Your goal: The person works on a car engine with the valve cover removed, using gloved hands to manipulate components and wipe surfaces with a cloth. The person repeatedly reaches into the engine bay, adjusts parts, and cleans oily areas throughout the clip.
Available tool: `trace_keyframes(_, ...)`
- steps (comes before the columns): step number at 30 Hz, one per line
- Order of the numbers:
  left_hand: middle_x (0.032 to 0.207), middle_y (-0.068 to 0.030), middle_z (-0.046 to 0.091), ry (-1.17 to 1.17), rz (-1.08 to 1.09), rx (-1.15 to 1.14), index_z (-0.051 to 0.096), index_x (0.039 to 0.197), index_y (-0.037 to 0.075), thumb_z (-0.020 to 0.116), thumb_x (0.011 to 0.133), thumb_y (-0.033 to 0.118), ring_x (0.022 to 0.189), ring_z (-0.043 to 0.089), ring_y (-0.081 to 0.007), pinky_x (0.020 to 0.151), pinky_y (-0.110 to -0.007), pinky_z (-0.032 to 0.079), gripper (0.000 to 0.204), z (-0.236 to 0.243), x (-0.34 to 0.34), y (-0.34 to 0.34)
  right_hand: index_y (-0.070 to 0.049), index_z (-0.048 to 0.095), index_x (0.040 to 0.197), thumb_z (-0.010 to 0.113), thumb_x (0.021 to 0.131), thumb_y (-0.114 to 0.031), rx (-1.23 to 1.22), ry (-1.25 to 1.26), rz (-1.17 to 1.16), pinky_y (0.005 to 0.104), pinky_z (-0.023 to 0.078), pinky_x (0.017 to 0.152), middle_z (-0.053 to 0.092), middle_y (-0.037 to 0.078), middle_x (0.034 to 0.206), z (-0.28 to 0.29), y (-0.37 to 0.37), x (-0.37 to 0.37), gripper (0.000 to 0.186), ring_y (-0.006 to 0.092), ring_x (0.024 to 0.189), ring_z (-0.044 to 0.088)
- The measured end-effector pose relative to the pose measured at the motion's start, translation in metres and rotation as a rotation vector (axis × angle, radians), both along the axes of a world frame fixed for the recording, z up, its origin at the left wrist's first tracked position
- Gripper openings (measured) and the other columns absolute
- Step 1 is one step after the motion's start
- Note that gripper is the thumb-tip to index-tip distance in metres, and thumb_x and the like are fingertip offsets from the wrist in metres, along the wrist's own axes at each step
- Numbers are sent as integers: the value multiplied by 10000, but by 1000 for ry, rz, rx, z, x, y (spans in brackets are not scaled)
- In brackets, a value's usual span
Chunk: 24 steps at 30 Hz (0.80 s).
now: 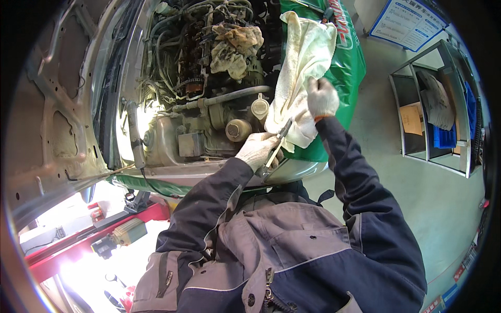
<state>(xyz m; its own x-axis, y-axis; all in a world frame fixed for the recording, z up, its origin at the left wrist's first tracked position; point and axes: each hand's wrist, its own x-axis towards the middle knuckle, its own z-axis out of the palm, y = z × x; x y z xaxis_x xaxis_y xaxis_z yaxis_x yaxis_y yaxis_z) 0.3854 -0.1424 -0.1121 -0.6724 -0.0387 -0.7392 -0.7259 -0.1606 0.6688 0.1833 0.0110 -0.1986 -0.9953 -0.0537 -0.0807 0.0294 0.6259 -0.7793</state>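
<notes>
My left hand (257, 148), in a white knit glove, is closed round a slim stick-like tool (275, 150) with a dark upper end and a pale length below; its exact kind I cannot make out. It is at the front edge of the engine bay, beside the lower end of a white cloth (302, 68). The cloth lies over the green fender cover (347, 83). My right hand (322, 98), also gloved, is a closed fist over the cloth's right edge. Whatever it may hold is hidden.
The opened engine (190, 57) has a dirty rag (237, 49) on it, with a round cap (239, 130) nearer me. The raised hood (52, 94) is at left. Below it sits a red lift beam (99, 235). A metal shelf cart (436, 109) with blue bins stands at right.
</notes>
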Motion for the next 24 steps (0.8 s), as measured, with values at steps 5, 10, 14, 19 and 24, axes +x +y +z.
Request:
trace_keyframes(5,752,-141,695,-127,115,103,693,1080,-55,598,1116,280,482,627,-188,415,-342,496,350,-23,21,10,-74,768,905,687,967,-429,360,202,281,492,578,846,768,173,908,-15,-3,49,369,378,867,759)
trace_keyframes(10,751,-145,705,-123,14,-85,692,1073,-60,562,1120,275,482,647,-198,411,-353,519,362,-17,49,9,-80,772,911,693,964,-431,353,226,271,493,579,839,773,165,916,-28,0,46,364,361,872,764)
trace_keyframes(14,677,-126,677,-104,-9,-109,703,972,-72,569,1105,264,473,628,-186,428,-342,490,385,9,75,3,-77,770,919,664,979,-427,361,185,262,502,579,850,774,171,932,-25,-2,48,371,372,897,759)
trace_keyframes(19,775,-120,698,112,-21,-137,669,1145,-61,563,1113,252,525,636,-159,478,-294,498,332,55,122,-24,-41,733,949,571,1038,-428,259,181,230,532,561,873,749,230,982,0,3,55,429,435,955,726)
trace_keyframes(24,791,-97,702,248,105,-15,680,1179,-37,583,1117,258,566,638,-141,519,-277,506,317,88,162,-51,-21,705,963,505,1114,-354,-213,98,239,434,551,754,742,181,912,49,-6,135,417,355,817,709)
